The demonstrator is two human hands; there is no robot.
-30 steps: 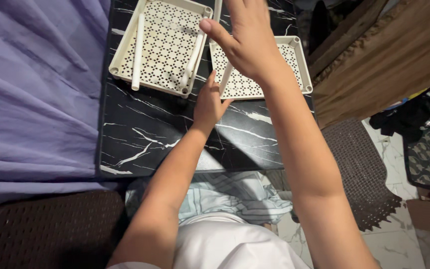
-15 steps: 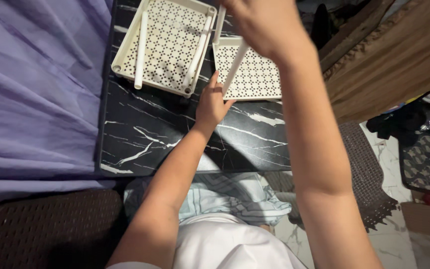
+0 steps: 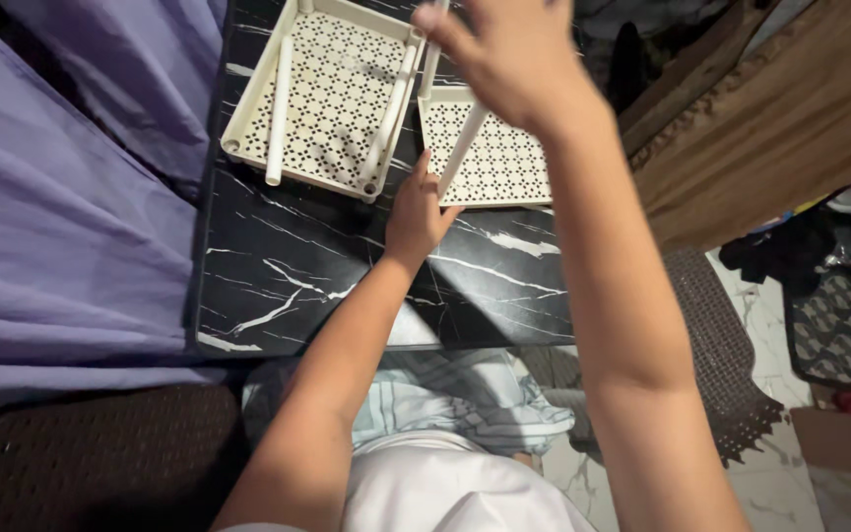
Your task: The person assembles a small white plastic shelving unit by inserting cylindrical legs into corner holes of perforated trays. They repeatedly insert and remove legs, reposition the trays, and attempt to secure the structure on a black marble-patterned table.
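My right hand (image 3: 512, 61) is raised near the top of the view and grips a thin cream plastic rod (image 3: 462, 150) that slants down over a cream perforated tray (image 3: 504, 167). My left hand (image 3: 418, 209) rests on the black marbled table (image 3: 327, 276), its fingers touching the near left corner of that tray. A second, larger cream perforated tray (image 3: 332, 99) lies to the left. Two loose cream rods lie in it, one (image 3: 278, 110) along its left side and one (image 3: 393, 113) along its right side.
Purple cloth (image 3: 61, 217) covers the left side. A dark woven mat (image 3: 81, 463) lies at the lower left. A wooden piece (image 3: 760, 128) stands at the right, with a woven mat (image 3: 721, 345) and clothes on the tiled floor beyond.
My right hand closed on a rod and lifted it over the smaller tray. My left hand stayed at the tray's corner. The camera moved closer and lower.
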